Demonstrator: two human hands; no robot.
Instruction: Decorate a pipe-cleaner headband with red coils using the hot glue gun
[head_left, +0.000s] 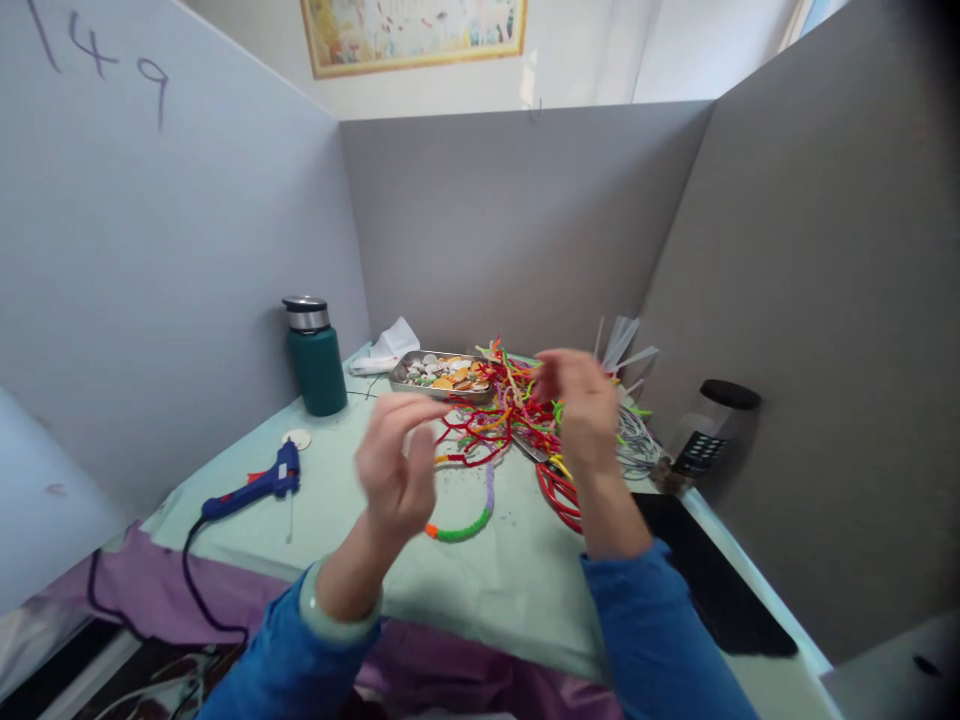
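Observation:
My left hand (397, 465) is raised above the table, its curved fingers apart from the thumb, with nothing visible between them. Just beyond and below it lies a ring of fuzzy pipe cleaner (461, 533), wound in green, orange and lilac, partly hidden behind the hand. My right hand (585, 405) hovers in front of a tangled heap of mostly red pipe cleaners (480, 430). Its fingers are smeared by motion, so I cannot make out whether they grip anything. Scissors (531, 447) lie partly under the heap.
A blue glue gun (255, 487) with a cord and a green bottle (315, 360) stand left. Behind is a metal tray (397, 380) of buttons. On the right are a black mat (712, 570), a black-lidded jar (709, 430) and glue sticks (621, 342). Grey partitions (517, 230) surround the table.

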